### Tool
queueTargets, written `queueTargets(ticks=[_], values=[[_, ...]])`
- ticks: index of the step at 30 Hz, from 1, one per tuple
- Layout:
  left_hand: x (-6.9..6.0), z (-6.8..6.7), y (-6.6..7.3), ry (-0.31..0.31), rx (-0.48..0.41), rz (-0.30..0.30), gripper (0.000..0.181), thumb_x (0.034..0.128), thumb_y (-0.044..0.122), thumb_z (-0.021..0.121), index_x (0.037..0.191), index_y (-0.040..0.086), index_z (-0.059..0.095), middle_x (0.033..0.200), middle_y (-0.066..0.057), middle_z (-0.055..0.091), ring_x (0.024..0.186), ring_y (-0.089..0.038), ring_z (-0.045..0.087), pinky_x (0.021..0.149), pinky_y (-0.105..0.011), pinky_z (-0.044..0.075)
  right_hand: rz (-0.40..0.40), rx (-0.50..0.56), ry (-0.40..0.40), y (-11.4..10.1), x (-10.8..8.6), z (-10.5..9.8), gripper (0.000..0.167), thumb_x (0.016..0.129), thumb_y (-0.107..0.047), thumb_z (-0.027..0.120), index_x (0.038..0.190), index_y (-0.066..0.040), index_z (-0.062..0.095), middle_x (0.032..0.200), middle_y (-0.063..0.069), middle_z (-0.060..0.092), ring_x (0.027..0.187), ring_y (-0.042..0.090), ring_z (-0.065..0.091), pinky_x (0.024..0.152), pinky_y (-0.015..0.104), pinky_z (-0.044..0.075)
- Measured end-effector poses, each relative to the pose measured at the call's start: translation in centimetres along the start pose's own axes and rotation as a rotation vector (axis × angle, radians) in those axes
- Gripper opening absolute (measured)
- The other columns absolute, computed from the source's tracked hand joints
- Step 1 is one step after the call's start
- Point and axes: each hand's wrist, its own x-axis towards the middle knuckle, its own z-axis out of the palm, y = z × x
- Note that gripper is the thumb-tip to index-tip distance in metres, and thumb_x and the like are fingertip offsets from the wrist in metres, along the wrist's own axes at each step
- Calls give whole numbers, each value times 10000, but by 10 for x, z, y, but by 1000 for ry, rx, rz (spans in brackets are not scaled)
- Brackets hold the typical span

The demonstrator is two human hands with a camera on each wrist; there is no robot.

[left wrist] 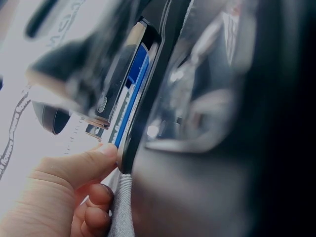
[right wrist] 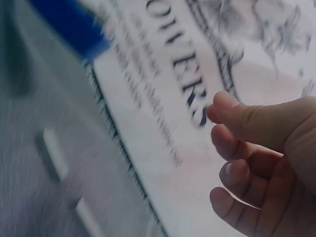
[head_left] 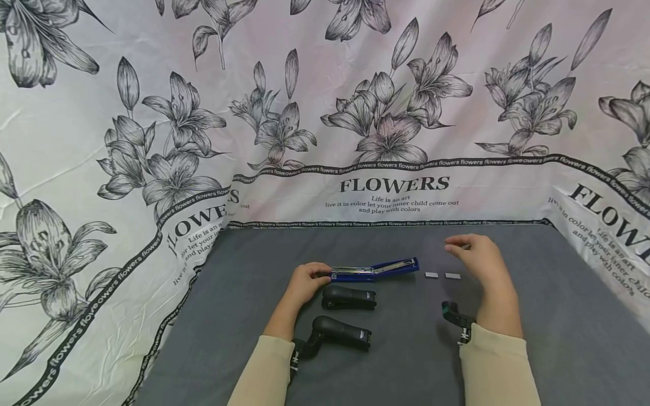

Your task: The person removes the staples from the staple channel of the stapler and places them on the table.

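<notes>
A blue stapler (head_left: 355,277) lies folded open on the grey table, its metal channel exposed and its upper arm spread to the right. My left hand (head_left: 307,282) pinches the stapler's left end between thumb and fingers; the left wrist view shows the thumb (left wrist: 94,160) against that end. Raised over the table at the right, my right hand (head_left: 477,256) has loosely bent fingers, and I see nothing in them. Below it to the left lie two short staple strips, one nearer the stapler (head_left: 431,275) and the other (head_left: 453,276) just beside it.
Two black staplers lie in front of the blue one: a farther one (head_left: 348,298) and a nearer one (head_left: 342,331), close to the left wrist camera (head_left: 307,347). A flower-printed cloth (head_left: 396,194) walls the table's back and sides.
</notes>
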Motion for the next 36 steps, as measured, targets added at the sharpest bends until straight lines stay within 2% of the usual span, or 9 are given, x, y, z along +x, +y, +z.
queueTargets(ticks=[5, 12, 19, 29, 36], values=[[0, 1, 0, 3, 4, 7, 175, 914, 85, 784, 1083, 113, 816, 1176, -45, 731, 708, -93, 559, 651, -289, 489, -90, 11, 35, -32, -1, 4, 396, 1054, -310, 618, 1313, -17, 678, 1250, 246, 629, 1055, 413, 602, 822, 572, 492], [-1, 0, 1, -2, 1, -1, 177, 915, 85, 783, 1086, 112, 815, 1186, -48, 728, 729, -99, 570, 671, -303, 498, -231, 26, -3, -70, -5, 21, 310, 1031, -250, 661, 1259, -50, 725, 1120, 126, 658, 835, 243, 569, 707, 428, 462], [-1, 0, 1, 0, -11, -5, 175, 912, 75, 783, 1082, 104, 815, 1173, -51, 732, 739, -96, 574, 678, -301, 499, -296, 36, -81, -86, -2, 41, 289, 1022, -215, 673, 1253, -51, 728, 1138, 97, 663, 862, 212, 587, 733, 424, 496], [-1, -1, 1, -1, 10, -7, 187, 914, 85, 785, 1097, 111, 813, 1189, -49, 728, 724, -96, 561, 666, -299, 491, -353, 22, -169, -102, -2, 67, 262, 990, -196, 714, 1210, -57, 747, 1041, 36, 682, 875, 196, 626, 754, 422, 531], [0, 0, 1, 8, 14, 1, 186, 916, 93, 787, 1099, 117, 812, 1168, -45, 733, 693, -95, 549, 637, -285, 478, -443, -5, -238, -121, -7, 88, 233, 952, -168, 758, 1156, -56, 768, 1033, 35, 692, 854, 154, 637, 730, 367, 531]])
